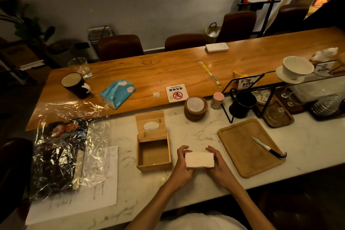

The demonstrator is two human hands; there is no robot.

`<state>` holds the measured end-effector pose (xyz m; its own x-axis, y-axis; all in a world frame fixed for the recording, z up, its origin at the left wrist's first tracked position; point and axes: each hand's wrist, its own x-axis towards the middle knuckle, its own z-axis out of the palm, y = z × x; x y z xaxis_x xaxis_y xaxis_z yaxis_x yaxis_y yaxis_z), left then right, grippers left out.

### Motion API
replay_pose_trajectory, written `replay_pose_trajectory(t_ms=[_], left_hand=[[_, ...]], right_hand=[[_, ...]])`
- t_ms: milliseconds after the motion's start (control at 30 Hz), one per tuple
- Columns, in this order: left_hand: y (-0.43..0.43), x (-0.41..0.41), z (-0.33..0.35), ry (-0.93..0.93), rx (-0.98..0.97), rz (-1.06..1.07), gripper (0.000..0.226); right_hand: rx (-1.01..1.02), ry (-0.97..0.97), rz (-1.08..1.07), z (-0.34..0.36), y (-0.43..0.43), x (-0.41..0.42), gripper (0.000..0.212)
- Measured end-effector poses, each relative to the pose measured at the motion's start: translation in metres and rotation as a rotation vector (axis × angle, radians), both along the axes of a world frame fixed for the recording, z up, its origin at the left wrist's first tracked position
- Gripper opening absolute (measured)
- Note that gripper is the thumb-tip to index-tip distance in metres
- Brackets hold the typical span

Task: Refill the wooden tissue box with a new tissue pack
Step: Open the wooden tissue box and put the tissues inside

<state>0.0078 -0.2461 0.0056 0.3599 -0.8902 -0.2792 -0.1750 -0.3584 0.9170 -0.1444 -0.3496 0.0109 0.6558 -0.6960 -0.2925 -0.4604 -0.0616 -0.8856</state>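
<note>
Dim room, marble counter (186, 132) before a wooden table (168, 69), white tissue stack (199, 159) gripped between left hand (182, 166) and right hand (220, 166), open wooden tissue box (153, 153) just left.

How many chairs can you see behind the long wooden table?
3. One chair is behind the left part of the table, one chair near the middle, and one chair further right by the wall. More may be hidden in the dark far-right corner.
</note>
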Motion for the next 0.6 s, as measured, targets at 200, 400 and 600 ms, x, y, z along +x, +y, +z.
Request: replay_pose_trajectory(t_ms=[200,400,600], left_hand=[[-0.004,-0.006,-0.004,0.011,0.042,0.029,0.078],[0.000,-0.002,-0.005,-0.059,0.033,-0.034,0.054],[0.000,0.000,0.015,-0.032,0.125,-0.105,0.073]], right_hand=[[0.120,-0.075,-0.104,0.000,0.014,0.011,0.102],[-0.164,-0.019,0.072,-0.005,0.004,0.007,0.111],[-0.922,0.561,0.495,0.010,-0.002,0.038,0.097]])
